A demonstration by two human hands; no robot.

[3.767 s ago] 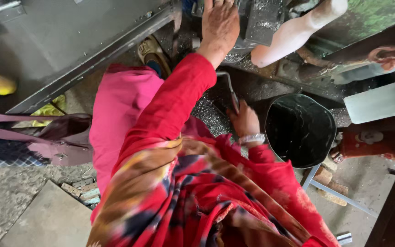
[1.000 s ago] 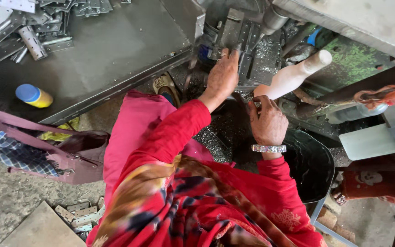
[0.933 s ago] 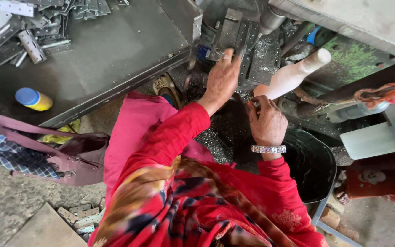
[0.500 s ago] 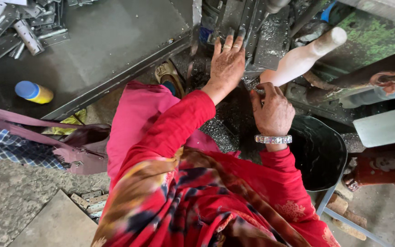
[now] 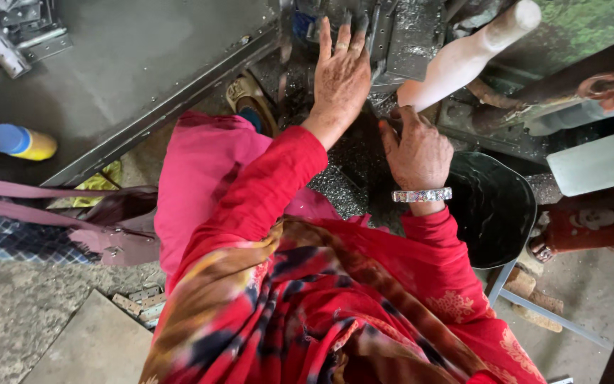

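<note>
A worker's left hand (image 5: 341,75) reaches, fingers spread, into a metal press (image 5: 392,35) while the right hand (image 5: 415,149) closes near its white lever (image 5: 467,58), chips (image 5: 335,188) littering below.

Two bare hands show: the left hand (image 5: 341,75) and the right hand (image 5: 418,151). One black round bucket (image 5: 495,206), one blue-capped yellow bottle (image 5: 21,141), one white lever handle (image 5: 467,57).

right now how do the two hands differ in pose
The left hand stretches forward, fingers spread flat against the machine's metal parts; the right hand sits nearer the body, fingers curled by the white handle. Only the right wrist wears a bracelet. Both have red sleeves.
</note>
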